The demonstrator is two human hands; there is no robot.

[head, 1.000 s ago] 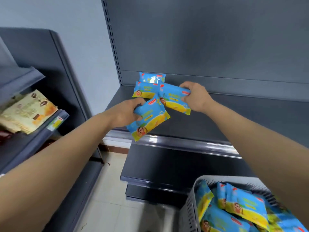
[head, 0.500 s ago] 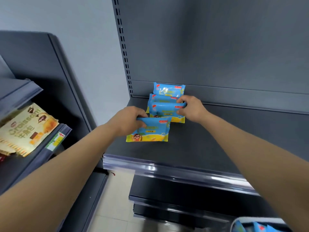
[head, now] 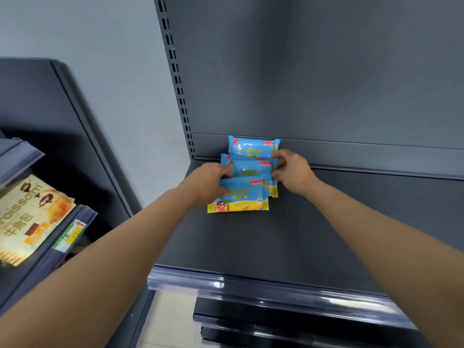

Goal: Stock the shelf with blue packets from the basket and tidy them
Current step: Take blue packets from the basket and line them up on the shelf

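Tan croissant packets (head: 30, 217) lie stacked on the neighbouring rack (head: 75, 126) at the left, a yellow-green price label (head: 71, 234) on its front rail; a pale wall (head: 105, 46) stands behind.

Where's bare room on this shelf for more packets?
Free: the shelf right of the right hand, between the back panel and front rail; also the strip between the front packet and that rail. Crowded: the back-left corner, where the blue packets overlap and the left hand and right hand grip them.

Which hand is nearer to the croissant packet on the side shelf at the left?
Left. The left hand grips the front blue packet, to the right of the croissant packet; the right hand, farther right, pinches the middle blue packet.
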